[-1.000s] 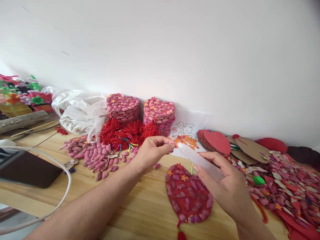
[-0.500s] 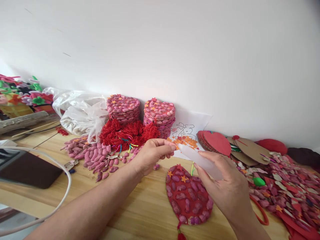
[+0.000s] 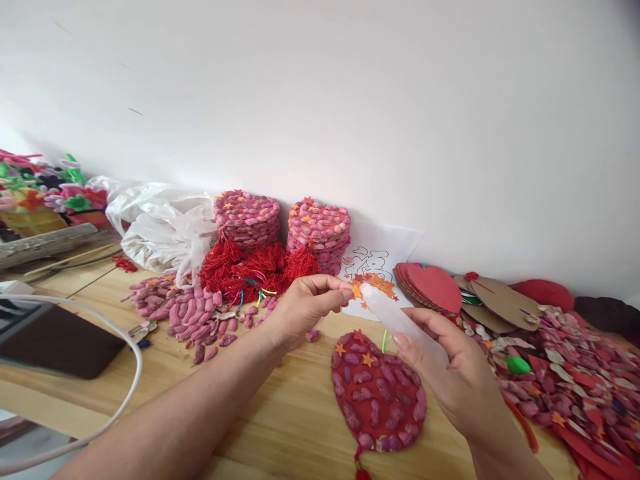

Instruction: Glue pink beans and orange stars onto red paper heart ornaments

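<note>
My left hand [image 3: 305,308] pinches a small orange star [image 3: 357,291] between thumb and forefinger. The tip of a translucent white glue bottle [image 3: 395,319], held in my right hand [image 3: 453,380], touches that star. Both hands hover above a red heart-shaped card [image 3: 377,393] covered with pink shells and a few stars, lying on the wooden table [image 3: 280,400]. A pile of loose orange stars [image 3: 380,285] lies on white paper just behind.
Two stacks of finished pink hearts [image 3: 280,223] with red tassels [image 3: 253,267] stand by the wall. Loose pink shells [image 3: 190,310], a plastic bag [image 3: 160,227], blank red hearts [image 3: 433,285], a scrap heap [image 3: 575,373], a dark tablet [image 3: 55,340] and white cable [image 3: 127,373] surround the spot.
The glue bottle's tip has risen and closed in on the star in my left hand. My left hand has barely shifted.
</note>
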### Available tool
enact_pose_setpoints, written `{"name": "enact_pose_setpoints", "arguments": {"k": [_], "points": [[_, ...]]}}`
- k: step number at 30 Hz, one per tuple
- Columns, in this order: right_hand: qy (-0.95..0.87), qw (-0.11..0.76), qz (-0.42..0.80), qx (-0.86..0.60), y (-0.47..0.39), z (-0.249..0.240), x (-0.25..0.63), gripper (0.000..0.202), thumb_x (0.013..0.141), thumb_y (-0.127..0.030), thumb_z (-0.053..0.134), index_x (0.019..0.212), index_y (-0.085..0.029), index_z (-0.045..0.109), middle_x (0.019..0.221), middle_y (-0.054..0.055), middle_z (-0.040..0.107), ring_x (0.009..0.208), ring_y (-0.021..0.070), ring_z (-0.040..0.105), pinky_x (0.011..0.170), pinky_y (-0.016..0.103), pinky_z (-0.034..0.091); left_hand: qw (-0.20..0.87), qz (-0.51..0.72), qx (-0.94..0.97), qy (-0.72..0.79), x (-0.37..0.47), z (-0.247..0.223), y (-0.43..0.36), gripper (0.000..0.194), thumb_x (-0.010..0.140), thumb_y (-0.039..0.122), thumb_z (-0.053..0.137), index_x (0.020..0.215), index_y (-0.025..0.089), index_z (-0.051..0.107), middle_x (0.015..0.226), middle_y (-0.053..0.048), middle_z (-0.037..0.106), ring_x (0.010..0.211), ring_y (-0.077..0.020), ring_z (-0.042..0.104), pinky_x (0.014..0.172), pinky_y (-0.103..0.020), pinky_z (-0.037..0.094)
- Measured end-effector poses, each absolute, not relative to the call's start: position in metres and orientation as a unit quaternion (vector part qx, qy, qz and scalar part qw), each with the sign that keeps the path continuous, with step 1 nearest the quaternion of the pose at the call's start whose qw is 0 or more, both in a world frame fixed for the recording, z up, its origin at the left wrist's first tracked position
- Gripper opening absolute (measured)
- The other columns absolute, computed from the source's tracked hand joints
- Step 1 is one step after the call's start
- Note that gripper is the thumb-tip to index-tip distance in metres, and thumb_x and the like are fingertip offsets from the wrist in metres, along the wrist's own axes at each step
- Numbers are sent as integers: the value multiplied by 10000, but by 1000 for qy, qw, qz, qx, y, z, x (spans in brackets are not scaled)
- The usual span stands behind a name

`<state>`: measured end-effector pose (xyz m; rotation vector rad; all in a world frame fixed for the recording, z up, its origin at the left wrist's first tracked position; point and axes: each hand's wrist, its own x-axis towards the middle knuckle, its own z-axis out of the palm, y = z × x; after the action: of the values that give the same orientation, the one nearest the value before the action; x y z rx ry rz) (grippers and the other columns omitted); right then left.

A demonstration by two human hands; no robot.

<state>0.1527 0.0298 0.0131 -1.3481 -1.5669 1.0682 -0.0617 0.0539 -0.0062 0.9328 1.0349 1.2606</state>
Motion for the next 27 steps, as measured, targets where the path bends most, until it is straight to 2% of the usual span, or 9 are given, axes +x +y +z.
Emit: {"name": "enact_pose_setpoints", "arguments": {"k": [6, 8, 14, 22, 27], "points": [[-603, 354, 530, -481, 34, 11, 156, 402, 797, -550, 714, 967, -187, 684, 620, -3, 588, 552, 112, 489, 513, 234, 366, 589, 542, 404, 442, -62, -5, 52, 256, 695, 376, 838, 794, 170, 722, 515, 78, 530, 412, -23, 323, 432, -196, 239], [-578, 344, 569, -472, 35, 10, 157, 406, 796, -552, 716, 950, -178, 677, 571, -13, 563, 502, 94, 458, 468, 217, 334, 588, 540, 411, 440, -62, -5, 52, 257, 698, 377, 837, 800, 171, 723, 498, 85, 512, 407, -23, 315, 430, -193, 242], [-509, 366, 628, -461, 39, 7, 157, 385, 753, -515, 776, 880, -165, 677, 682, 18, 620, 481, 78, 485, 399, 183, 317, 582, 539, 421, 439, -62, -6, 54, 272, 703, 400, 834, 809, 172, 731, 594, 65, 568, 417, -7, 326, 405, -181, 207], [-472, 475, 631, -391, 52, -3, 165, 252, 836, -421, 722, 971, -218, 657, 880, 31, 653, 619, 122, 574, 452, 215, 419, 575, 530, 430, 452, -62, -6, 51, 296, 692, 418, 837, 798, 168, 718, 604, 61, 557, 429, -13, 338, 406, -175, 251], [-442, 489, 652, -375, 53, -3, 166, 300, 836, -399, 726, 1070, -244, 625, 923, 24, 662, 695, 140, 625, 506, 216, 472, 538, 494, 491, 475, -58, -2, 45, 265, 769, 422, 773, 847, 174, 723, 548, 69, 510, 409, -25, 313, 394, -185, 239]]}}
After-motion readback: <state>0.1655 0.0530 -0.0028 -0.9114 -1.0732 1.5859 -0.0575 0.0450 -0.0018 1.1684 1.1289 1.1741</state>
